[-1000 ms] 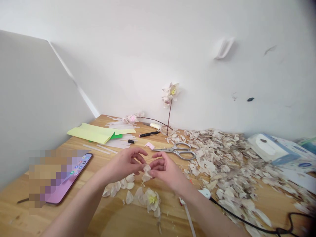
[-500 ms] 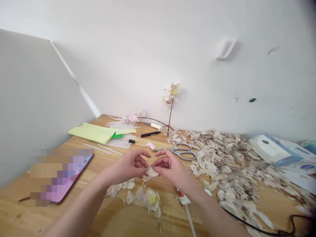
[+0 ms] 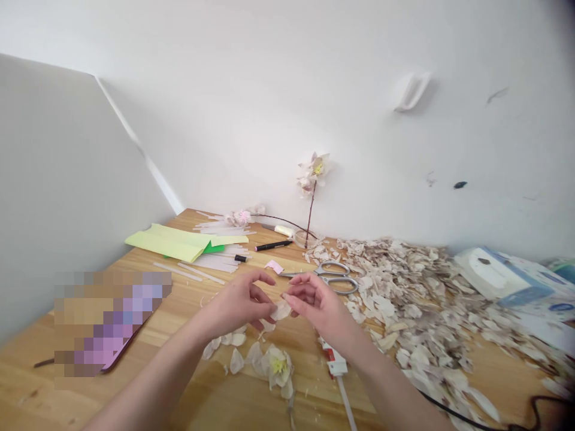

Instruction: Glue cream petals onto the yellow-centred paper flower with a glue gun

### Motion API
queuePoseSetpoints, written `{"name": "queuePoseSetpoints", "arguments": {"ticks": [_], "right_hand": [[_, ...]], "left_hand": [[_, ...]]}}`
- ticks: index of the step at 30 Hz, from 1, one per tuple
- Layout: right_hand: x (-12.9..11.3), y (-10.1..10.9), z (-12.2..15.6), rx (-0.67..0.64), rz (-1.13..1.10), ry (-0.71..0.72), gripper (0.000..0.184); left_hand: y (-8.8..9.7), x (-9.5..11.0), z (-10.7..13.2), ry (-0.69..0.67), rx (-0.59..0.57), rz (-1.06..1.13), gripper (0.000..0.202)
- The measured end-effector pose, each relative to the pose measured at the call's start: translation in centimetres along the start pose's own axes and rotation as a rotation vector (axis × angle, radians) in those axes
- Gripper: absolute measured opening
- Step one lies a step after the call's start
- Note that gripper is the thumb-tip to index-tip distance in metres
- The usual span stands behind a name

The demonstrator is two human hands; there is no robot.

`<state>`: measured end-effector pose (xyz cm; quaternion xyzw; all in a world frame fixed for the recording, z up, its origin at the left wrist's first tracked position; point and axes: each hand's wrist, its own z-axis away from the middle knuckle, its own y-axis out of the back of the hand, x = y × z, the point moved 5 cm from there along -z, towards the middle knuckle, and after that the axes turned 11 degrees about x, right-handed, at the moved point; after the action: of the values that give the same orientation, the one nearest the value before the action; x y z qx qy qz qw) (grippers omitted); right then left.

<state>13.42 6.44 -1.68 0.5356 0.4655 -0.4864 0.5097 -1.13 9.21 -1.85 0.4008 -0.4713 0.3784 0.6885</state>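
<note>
- Petal (image 3: 282, 310): between both hands' fingertips, over the table (image 3: 215, 398), beyond the flower (image 3: 278, 366).
- Left hand (image 3: 240, 304), right hand (image 3: 320, 306): each pinching the petal's edge.
- Apply light pressure; such thin material would likely crease or tear.

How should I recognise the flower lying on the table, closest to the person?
On the wooden table, look just below the left hand for pale loose petals. The flower sits at their right end; unlike them, it has a bright yellow centre.
</note>
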Motion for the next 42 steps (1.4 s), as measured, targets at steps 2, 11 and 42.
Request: {"name": "queuePoseSetpoints", "arguments": {"ticks": [2, 11, 42], "right_hand": [[0.2, 0.1, 0.2, 0.002, 0.008, 0.012, 0.028], [0.2, 0.2, -0.2, 0.055, -0.034, 0.012, 0.025], [-1.5, 0.1, 1.9, -0.051, 0.589, 0.43, 0.028]], "left_hand": [[-0.1, 0.3, 0.0, 0.012, 0.033, 0.039, 0.039], [-0.4, 0.6, 0.1, -0.012, 0.037, 0.079, 0.04], [-0.3, -0.2, -0.3, -0.13, 0.087, -0.248, 0.016]]}}
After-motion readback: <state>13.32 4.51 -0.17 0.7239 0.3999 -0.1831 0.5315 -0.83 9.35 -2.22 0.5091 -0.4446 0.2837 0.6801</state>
